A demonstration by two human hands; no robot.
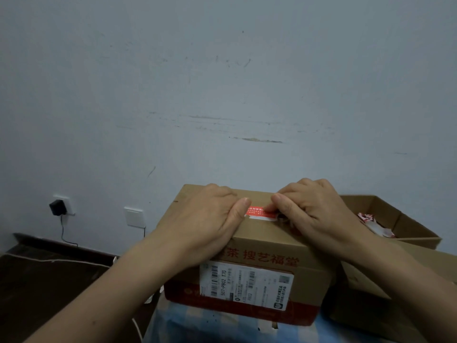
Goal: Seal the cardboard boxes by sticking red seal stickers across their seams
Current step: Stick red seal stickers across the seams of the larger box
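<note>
A closed brown cardboard box [262,246] with red printed characters and a white shipping label on its front stands on a blue checked cloth. A red seal sticker [259,212] with a white lower edge lies across the seam on the box top. My left hand [210,219] lies flat on the top, its thumb touching the sticker's left end. My right hand [314,211] rests on the top at the right, thumb and fingertips pressing the sticker's right end. Both hands hide the sticker's ends and part of the seam.
An open cardboard box [405,226] holding red and white sticker scraps [371,222] stands behind at the right. Another cardboard box [385,293] sits close at the right. A pale wall is just behind, with a plugged-in charger [58,207] and a socket [134,217] at the left.
</note>
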